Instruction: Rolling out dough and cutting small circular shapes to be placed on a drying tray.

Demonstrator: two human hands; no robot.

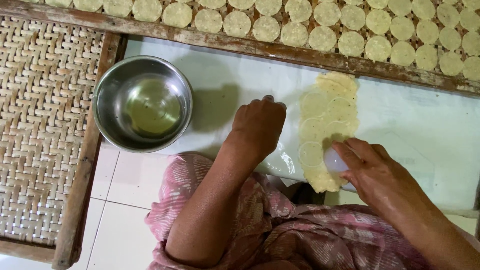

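A strip of pale yellow rolled dough (327,117) lies on a white board (410,125), with several round circles pressed into it. My right hand (372,170) presses a small white round cutter (334,161) down onto the near end of the dough. My left hand (260,125) rests fingers-down on the board just left of the dough, holding nothing that I can see.
A steel bowl (142,102) with a little clear oil sits left of the board. A woven bamboo tray (380,47) at the top carries several cut dough discs. Another woven tray (42,130) lies at the left on white floor tiles. Pink patterned cloth covers my knees.
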